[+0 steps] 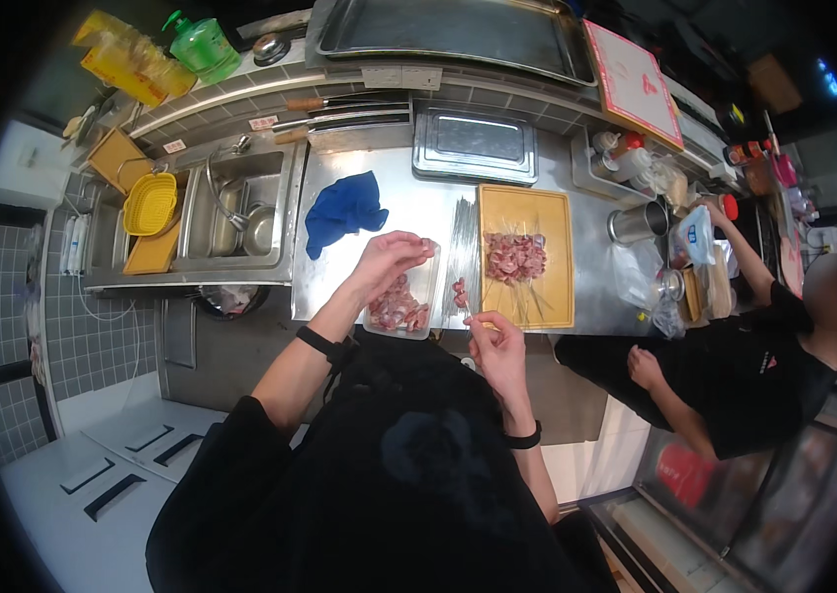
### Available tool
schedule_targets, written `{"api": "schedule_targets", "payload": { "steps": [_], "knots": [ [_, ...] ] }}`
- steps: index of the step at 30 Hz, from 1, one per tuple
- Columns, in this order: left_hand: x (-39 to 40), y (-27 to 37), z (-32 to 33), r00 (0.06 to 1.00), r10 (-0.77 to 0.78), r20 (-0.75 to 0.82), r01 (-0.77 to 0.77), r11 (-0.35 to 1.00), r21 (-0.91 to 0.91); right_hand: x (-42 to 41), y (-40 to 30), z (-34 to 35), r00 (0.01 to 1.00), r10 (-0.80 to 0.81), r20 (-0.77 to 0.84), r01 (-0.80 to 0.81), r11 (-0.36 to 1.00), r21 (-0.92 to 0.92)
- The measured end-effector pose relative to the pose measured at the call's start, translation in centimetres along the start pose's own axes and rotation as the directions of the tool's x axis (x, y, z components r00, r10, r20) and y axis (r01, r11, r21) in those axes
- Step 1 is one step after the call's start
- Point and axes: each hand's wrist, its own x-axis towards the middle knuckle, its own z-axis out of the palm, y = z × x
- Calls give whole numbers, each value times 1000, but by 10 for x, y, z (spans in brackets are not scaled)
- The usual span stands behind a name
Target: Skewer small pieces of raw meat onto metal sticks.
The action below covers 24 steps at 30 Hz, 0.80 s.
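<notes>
My right hand (500, 348) pinches the lower end of a thin metal skewer. Chunks of raw meat (460, 292) are threaded near its far tip. My left hand (391, 261) hovers over a clear plastic container (429, 296) partly filled with raw meat pieces (397, 307). Its fingertips are drawn together; whether they hold a bit of meat is too small to tell. Between the container and a yellow cutting board (563, 296) lies a bundle of bare metal skewers (461, 230). Loaded meat skewers (515, 258) are piled on the board.
A blue cloth (346, 211) lies on the steel counter at left, beside a double sink (281, 193). Behind the board sits a lidded metal tray (475, 144). A steel cylinder (637, 222) and plastic bags stand right. A co-worker in black (752, 370) reaches over the counter's right end.
</notes>
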Motion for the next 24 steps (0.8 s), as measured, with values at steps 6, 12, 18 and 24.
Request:
{"api": "schedule_targets", "payload": {
  "steps": [6,12,18,24],
  "knots": [
    [-9,10,13,999,53,-6,-53,974,-218,-1,-1,5,999,19,40,-17,999,-50],
    [-6,14,16,999,37,6,-33,953,-300,-2,3,3,999,3,47,1,998,-67],
    [-7,11,16,999,35,33,-24,955,-295,-3,4,1,1000,-3,26,6,993,-115],
    [-9,11,18,999,25,24,-19,978,-207,-3,5,0,1000,4,6,-3,985,-172]
  ]
}}
